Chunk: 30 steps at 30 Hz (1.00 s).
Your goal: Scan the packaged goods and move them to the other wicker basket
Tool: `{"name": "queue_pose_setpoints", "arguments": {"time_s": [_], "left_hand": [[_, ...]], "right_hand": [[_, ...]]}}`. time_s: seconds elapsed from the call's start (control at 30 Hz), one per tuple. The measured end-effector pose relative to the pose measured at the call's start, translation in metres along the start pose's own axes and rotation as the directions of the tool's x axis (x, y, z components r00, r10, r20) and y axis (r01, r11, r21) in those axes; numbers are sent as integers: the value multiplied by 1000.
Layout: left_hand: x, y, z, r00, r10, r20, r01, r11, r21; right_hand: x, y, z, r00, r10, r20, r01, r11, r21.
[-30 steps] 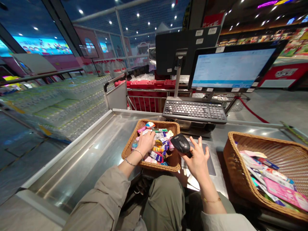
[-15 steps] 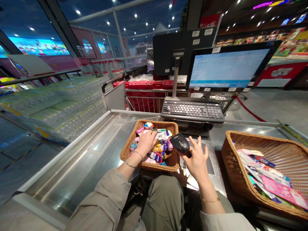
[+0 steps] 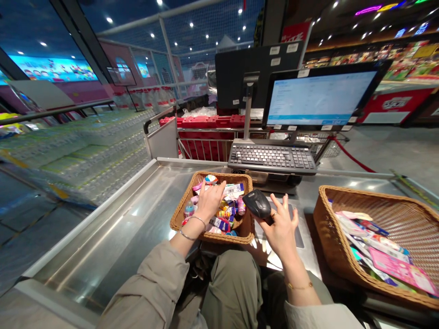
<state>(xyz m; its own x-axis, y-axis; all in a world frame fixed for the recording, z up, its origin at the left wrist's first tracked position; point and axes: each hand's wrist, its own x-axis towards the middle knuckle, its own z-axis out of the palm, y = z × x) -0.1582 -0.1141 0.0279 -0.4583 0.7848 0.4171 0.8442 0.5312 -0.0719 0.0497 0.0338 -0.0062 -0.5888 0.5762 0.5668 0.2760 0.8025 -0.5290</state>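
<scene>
My left hand reaches over the smaller wicker basket, its fingers spread apart and no item visibly gripped. Under and around it lies a jumble of small colourful packets and little bottles. A blue-and-white packet rests below the palm, and a small pink bottle leans by the basket's right side. Whether my fingertips touch the items beneath, I cannot tell. In my right hand is a black barcode scanner, held between thumb and fingers just right of that basket, its head pointing left.
A larger wicker basket of flat packages stands at the right. Behind the steel counter are a keyboard and a lit monitor. Stacked bottle packs fill the left, and red crates sit beyond.
My left hand has lifted slightly and its fingers have spread wider over the basket. My right hand keeps the scanner in nearly the same place. The whole view has shifted a little.
</scene>
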Motion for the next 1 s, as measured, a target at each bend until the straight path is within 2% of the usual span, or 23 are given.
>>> {"name": "queue_pose_setpoints", "arguments": {"time_s": [0.23,0.47,0.7,1.0], "left_hand": [[3,11,-1,991,59,-119,-61,998,-13],[9,22,-4,979,63,-193,-65,998,0],[14,27,2,932,122,-341,-122,992,22],[17,32,7,915,152,-373,-145,988,49]], "right_hand": [[-2,1,-2,1000,-5,-21,5,1000,1],[-2,-2,-6,1000,17,-21,-16,1000,9],[-3,0,-6,999,3,-37,-2,1000,19],[-3,-1,-9,999,9,-48,-7,1000,23]]}}
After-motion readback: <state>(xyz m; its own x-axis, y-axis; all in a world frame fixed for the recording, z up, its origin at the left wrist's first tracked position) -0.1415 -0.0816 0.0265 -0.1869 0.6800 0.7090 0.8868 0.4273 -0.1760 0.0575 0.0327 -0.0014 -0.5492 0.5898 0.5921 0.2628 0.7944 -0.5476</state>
